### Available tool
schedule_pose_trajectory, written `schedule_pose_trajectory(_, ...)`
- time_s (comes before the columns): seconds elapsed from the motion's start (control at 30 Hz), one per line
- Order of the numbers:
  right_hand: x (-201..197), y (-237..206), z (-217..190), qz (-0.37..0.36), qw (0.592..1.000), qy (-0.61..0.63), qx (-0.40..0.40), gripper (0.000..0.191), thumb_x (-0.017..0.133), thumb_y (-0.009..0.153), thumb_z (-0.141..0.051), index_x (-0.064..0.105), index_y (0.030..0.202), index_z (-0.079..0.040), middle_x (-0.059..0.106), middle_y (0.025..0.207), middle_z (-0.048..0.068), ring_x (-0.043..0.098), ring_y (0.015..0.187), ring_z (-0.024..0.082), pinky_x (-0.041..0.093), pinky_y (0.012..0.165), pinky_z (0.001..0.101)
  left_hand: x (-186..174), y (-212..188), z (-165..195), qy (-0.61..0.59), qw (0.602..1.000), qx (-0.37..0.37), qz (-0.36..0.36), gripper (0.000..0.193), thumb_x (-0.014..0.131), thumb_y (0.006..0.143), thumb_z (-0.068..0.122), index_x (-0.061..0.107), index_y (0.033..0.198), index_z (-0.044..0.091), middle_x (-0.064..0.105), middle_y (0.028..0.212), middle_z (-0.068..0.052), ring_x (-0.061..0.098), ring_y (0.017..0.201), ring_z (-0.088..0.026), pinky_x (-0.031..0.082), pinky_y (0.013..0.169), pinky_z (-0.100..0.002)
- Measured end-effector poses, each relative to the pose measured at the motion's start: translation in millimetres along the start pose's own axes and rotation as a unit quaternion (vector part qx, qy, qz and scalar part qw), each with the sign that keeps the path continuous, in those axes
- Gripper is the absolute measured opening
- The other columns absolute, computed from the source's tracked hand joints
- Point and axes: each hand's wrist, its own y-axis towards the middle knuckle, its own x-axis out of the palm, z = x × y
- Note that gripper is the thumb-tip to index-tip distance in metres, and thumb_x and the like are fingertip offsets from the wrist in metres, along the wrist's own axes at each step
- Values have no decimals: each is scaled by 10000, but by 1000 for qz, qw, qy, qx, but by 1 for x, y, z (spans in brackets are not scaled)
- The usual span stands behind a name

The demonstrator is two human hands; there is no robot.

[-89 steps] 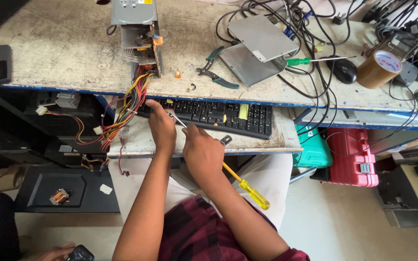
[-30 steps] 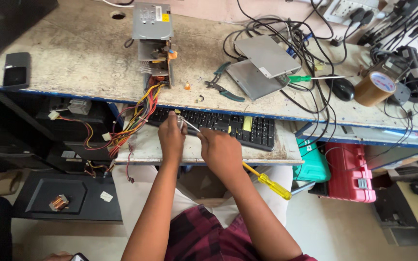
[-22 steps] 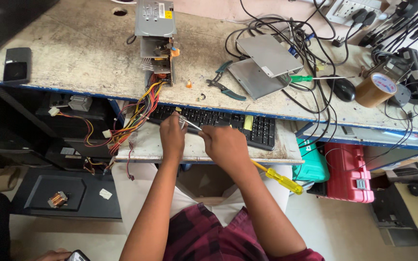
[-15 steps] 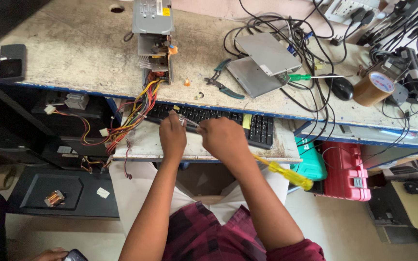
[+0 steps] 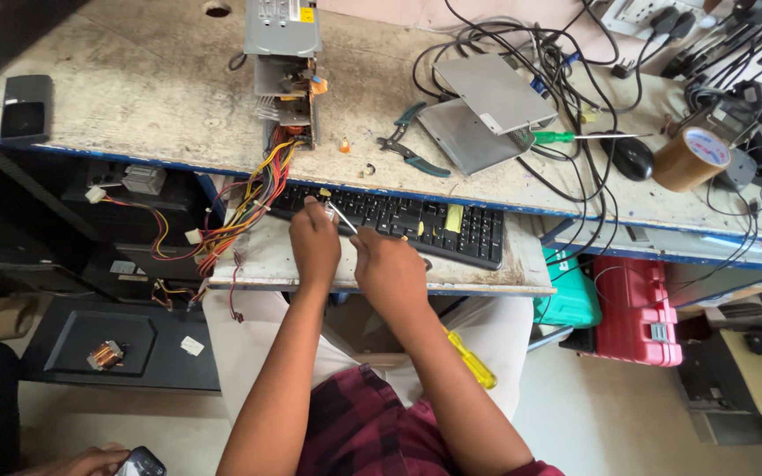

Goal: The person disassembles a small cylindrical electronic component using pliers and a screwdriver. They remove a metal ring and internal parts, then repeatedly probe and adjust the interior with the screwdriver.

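At the far left we see a small black box (image 5: 25,107) lying flat on the dusty workbench (image 5: 134,97). Down at about 7 o'clock, another person's hand (image 5: 90,460) holds a dark phone (image 5: 140,462).

Next comes a grey metal power box (image 5: 282,53), open at its lower end, at about 12 o'clock from our hands. A bunch of red, yellow and orange wires (image 5: 244,207) spills out of it and hangs over the bench edge, down beside the pull-out shelf (image 5: 487,273). These wires crowd the spot just left of our left hand.

Our left hand (image 5: 315,247) rests on the left end of the black keyboard (image 5: 416,227), fingers closed on the tip of a thin silver tool (image 5: 342,216). Our right hand (image 5: 390,273) is just beside it, at about 4 o'clock, closed around the other end of the same tool. The tool lies slanted over the keyboard's left keys. A yellow-handled screwdriver (image 5: 471,360) sits lower down, by our right forearm; we cannot tell what it rests on.

Up at 1 o'clock lie green-handled pliers (image 5: 412,150) and two flat grey drives (image 5: 482,110), one on top of the other. Farther right are a green screwdriver (image 5: 566,137), a black mouse (image 5: 630,157), a roll of brown tape (image 5: 688,159) and tangled black cables (image 5: 575,79). Under the bench stand a green case (image 5: 571,295) and a red toolbox (image 5: 638,308).
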Motion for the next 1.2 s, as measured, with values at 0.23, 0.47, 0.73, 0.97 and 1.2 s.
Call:
schedule_pose_trajectory(0.23,-31,10,11,-69,996,-42,-46,194,637,937,-282,738,869,-131,685,700,197,674,671,432,538,626,541,0,-3,-7,-72,997,-13,-37,563,415,1060,315,500,646,-56,513,554,-131,500,496,-208,465,526,-400)
schedule_pose_trajectory(0.47,-41,34,5,-71,993,-32,-94,135,671,839,-208,773,834,-119,717,737,186,694,682,421,550,629,536,1,4,-10,-129,991,-23,-41,539,423,1068,294,493,669,-62,495,575,-123,492,528,-190,585,609,-368)
schedule_pose_trajectory(0.73,-19,12,-5,-38,997,-60,-25,142,654,886,-188,730,850,-74,693,717,228,695,700,439,551,648,545,-2,5,5,47,999,21,-8,552,425,1047,280,568,673,-100,606,602,-243,611,543,-358,461,553,-477)
schedule_pose_trajectory(0.97,-11,9,-3,-44,998,-41,-6,147,625,926,-187,715,886,-78,682,697,229,690,690,439,544,649,551,-1,2,8,38,999,14,4,571,398,1051,296,579,657,-76,616,577,-204,593,510,-345,434,541,-470)
schedule_pose_trajectory(1.2,1,7,-3,-22,1000,7,-15,162,619,951,-223,712,913,-96,678,683,219,675,667,445,525,615,558,-3,6,-14,-16,999,24,16,501,439,1060,295,549,710,-46,591,622,-170,560,536,-272,431,549,-410)
